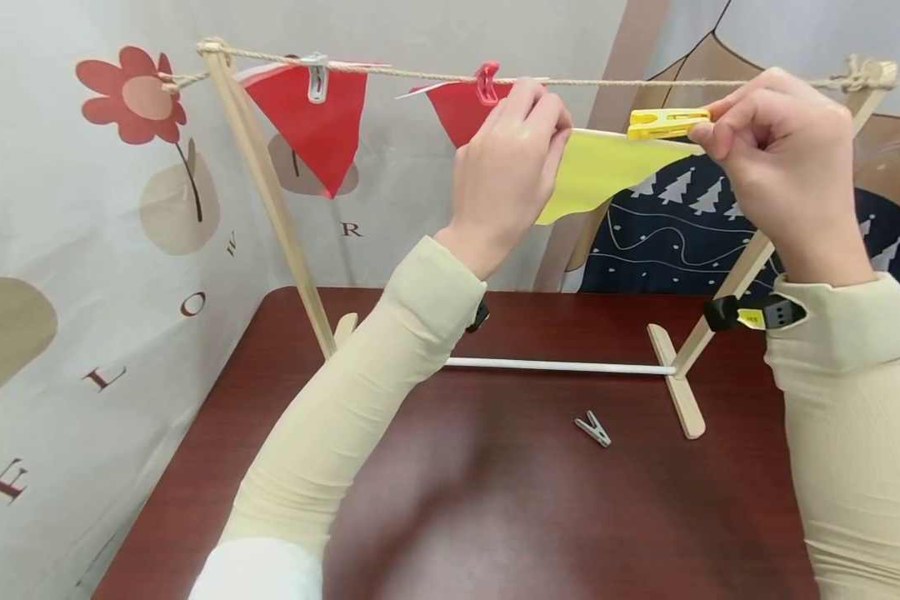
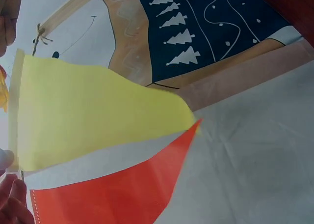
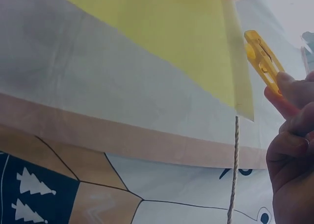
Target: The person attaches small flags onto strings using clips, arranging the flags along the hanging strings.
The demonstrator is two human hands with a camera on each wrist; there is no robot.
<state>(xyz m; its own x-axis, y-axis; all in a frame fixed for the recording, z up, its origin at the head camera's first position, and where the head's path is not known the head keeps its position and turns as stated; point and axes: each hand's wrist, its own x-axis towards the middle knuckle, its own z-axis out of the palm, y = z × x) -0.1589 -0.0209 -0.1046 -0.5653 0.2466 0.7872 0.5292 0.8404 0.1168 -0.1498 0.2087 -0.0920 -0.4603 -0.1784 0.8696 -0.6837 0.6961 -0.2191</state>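
Note:
My left hand [image 1: 510, 167] pinches one top corner of a yellow triangular pennant [image 1: 607, 171] at the rope [image 1: 630, 82]. The pennant's folded top edge lies along the rope, as the left wrist view shows. Between thumb and fingertips, my right hand [image 1: 791, 158] holds a yellow clothespin [image 1: 667, 123] by its handle end, its jaws pointing left toward the pennant's top edge. In the right wrist view the clothespin [image 3: 264, 62] stands just beside that edge, apart from it. Left along the rope, a red clothespin [image 1: 487, 82] clips a red pennant [image 1: 450, 117], partly hidden by my left hand.
A second red pennant [image 1: 315, 125] hangs further left under a white clothespin [image 1: 317, 79]. Wooden posts [image 1: 277, 200] carry the rope, joined low down by a white rod [image 1: 555, 365]. A grey clothespin [image 1: 594, 429] lies on the dark red table [image 1: 510, 517]. Behind hangs a printed cloth [image 1: 390, 167].

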